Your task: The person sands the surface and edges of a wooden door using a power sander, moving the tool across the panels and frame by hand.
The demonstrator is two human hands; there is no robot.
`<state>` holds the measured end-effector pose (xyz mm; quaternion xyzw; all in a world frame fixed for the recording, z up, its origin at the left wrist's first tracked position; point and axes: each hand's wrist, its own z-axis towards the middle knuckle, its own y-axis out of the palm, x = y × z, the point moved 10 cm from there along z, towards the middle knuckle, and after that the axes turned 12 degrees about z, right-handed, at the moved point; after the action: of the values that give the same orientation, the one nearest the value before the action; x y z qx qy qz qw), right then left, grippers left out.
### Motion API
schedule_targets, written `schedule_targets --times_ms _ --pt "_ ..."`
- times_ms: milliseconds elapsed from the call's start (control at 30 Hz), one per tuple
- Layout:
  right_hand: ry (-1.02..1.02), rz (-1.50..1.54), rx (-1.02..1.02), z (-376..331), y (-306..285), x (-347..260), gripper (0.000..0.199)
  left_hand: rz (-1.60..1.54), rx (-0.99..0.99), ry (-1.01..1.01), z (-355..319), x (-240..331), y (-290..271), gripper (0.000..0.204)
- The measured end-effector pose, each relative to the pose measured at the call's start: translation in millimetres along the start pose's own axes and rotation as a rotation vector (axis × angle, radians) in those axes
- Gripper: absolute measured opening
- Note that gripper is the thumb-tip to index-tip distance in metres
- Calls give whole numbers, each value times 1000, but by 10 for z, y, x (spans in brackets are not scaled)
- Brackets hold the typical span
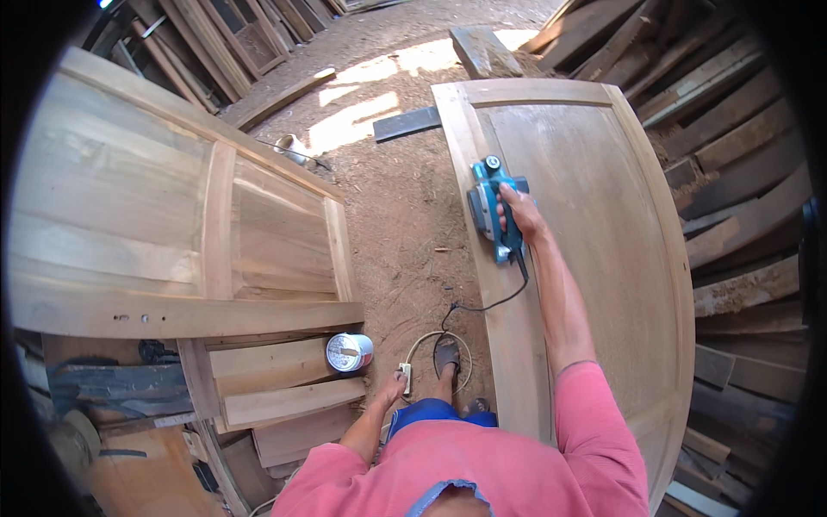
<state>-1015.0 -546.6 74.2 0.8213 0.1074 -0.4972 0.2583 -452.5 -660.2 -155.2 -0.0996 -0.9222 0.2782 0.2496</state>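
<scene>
Sitting on the left stile (pixel 515 345) of a wooden door (pixel 603 258), the teal power planer (pixel 484 202) has its round knob (pixel 493 162) facing forward, long axis running pretty much along the stile. Right hand (pixel 521 213) is wrapped around its handle (pixel 510 234), arm stretched out nearly straight. Left hand (pixel 394 387) is down low, elbow slightly bent, fingers pinching a pale socket block (pixel 406 379).
</scene>
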Motion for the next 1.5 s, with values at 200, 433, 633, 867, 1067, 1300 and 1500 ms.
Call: schedule_targets --times_ms 200,433,633,867,1067,1300,1500 --pt "52 -64 50 -1347 -189 583 41 172 -213 -143 -351 -374 488 40" --pt "95 -160 23 -3612 -317 1405 39 367 -166 63 -215 -403 857 48" --pt "112 -236 103 -4375 -614 1817 48 154 -177 95 -137 296 908 49" --pt "3 -281 117 -3037 -107 1314 52 206 -174 -1 55 -229 691 50" --pt "-106 -285 103 -1593 122 782 52 301 -233 -81 385 306 292 46" --pt "-100 -215 -4 -217 620 155 53 114 -158 -48 1066 665 -210 47" --pt "-83 -250 35 892 823 -396 52 103 -138 -68 1238 1013 -480 51"
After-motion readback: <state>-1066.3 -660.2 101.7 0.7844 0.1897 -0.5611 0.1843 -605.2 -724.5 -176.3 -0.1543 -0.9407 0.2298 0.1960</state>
